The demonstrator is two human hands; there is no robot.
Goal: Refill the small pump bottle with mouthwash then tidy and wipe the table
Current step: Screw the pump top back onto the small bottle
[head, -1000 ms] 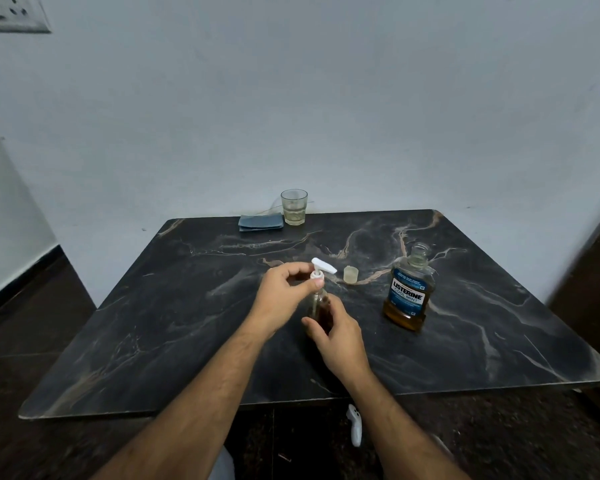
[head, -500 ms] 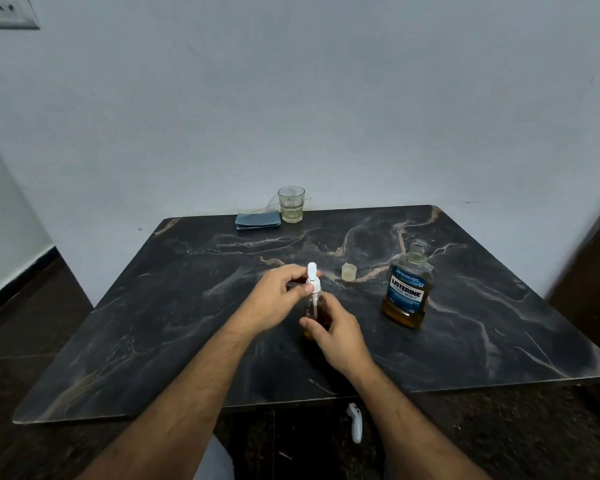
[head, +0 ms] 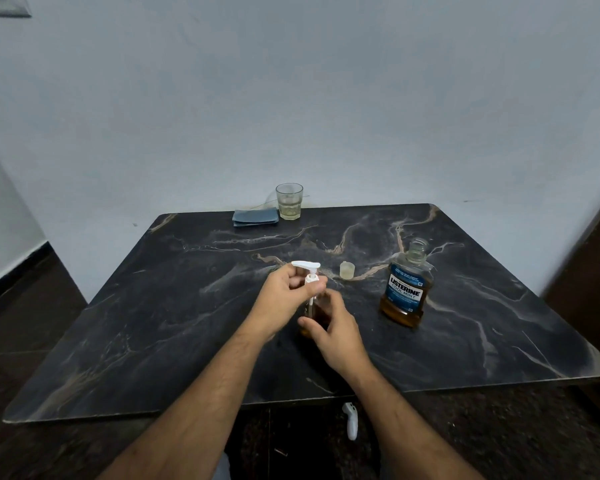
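The small pump bottle point(head: 313, 315) stands near the middle of the black marble table point(head: 153, 306), amber liquid inside. My right hand point(head: 333, 329) wraps its body. My left hand point(head: 286, 297) pinches the collar of the white pump head point(head: 307, 270), whose nozzle points left; the white tube runs down into the bottle's neck. The open mouthwash bottle point(head: 406, 289), blue label, amber liquid low inside, stands to the right. Its small pale cap point(head: 347, 270) sits between the two bottles.
A drinking glass point(head: 289, 201) with a little pale liquid and a folded blue-grey cloth point(head: 255, 216) sit at the table's far edge by the wall. A small white object point(head: 351, 420) lies on the floor under the near table edge.
The pump head has turned in my left hand: its nozzle pointed right, then away, and now points left. My right hand stays on the bottle.
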